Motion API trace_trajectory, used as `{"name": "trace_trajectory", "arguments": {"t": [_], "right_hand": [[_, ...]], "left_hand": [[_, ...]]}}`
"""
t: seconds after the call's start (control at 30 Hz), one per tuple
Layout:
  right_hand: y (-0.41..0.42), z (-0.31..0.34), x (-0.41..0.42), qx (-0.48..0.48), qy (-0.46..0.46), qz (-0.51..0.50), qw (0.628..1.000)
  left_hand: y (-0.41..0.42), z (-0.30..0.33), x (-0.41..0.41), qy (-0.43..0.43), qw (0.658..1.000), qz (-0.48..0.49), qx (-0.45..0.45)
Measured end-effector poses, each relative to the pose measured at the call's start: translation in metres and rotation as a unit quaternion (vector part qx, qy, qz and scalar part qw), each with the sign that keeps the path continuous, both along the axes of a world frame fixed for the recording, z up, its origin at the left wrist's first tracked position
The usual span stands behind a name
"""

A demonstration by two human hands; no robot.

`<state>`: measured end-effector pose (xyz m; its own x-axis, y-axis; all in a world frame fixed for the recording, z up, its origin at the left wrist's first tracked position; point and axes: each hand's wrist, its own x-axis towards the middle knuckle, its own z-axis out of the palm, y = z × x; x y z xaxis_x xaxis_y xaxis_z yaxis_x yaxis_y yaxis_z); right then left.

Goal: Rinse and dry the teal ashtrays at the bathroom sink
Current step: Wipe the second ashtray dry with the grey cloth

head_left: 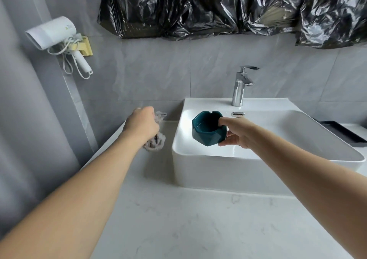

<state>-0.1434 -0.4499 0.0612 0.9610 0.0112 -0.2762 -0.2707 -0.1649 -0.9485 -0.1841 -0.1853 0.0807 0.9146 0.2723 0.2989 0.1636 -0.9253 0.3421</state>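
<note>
One teal ashtray [208, 128] in view, held over the sink basin [278, 127] so drips fall in | right hand [238, 133] pinches its rim, thumb inside | bowl looks empty | left hand [142, 124], well apart, grips a grey cloth [155, 139] over the countertop [188, 219], likely for drying | faucet [241, 86] beyond right hand, no water running

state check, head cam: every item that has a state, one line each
teal ashtray: held above the sink basin, tilted, looks empty
right hand: grips the ashtray, thumb inside the rim
left hand: grips a bunched grey cloth over the counter
faucet: no water running
sink: no standing water visible
hair dryer: in its wall holder, cord hanging
</note>
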Motion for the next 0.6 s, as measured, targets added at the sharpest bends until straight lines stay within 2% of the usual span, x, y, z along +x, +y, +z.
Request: {"name": "trace_trajectory", "arguments": {"t": [0.13, 0.3, 0.43, 0.5, 0.6], "right_hand": [[-0.021, -0.001, 0.011, -0.006, 0.009, -0.001, 1.0], [-0.058, 0.0, 0.04, 0.009, -0.035, -0.015, 0.999], [-0.089, -0.007, 0.065, -0.025, -0.049, -0.002, 0.999], [-0.102, -0.013, 0.076, -0.034, -0.046, 0.009, 0.998], [-0.118, -0.017, 0.087, -0.028, -0.046, 0.032, 0.998]], "left_hand": [[-0.064, 0.043, 0.023, -0.109, 0.972, -0.118, -0.172], [-0.141, 0.022, 0.065, -0.124, 0.938, -0.218, -0.241], [-0.167, -0.012, 0.106, -0.043, 0.923, -0.297, -0.241], [-0.176, -0.025, 0.123, 0.015, 0.898, -0.335, -0.286], [-0.191, -0.04, 0.147, 0.078, 0.862, -0.335, -0.371]]}}
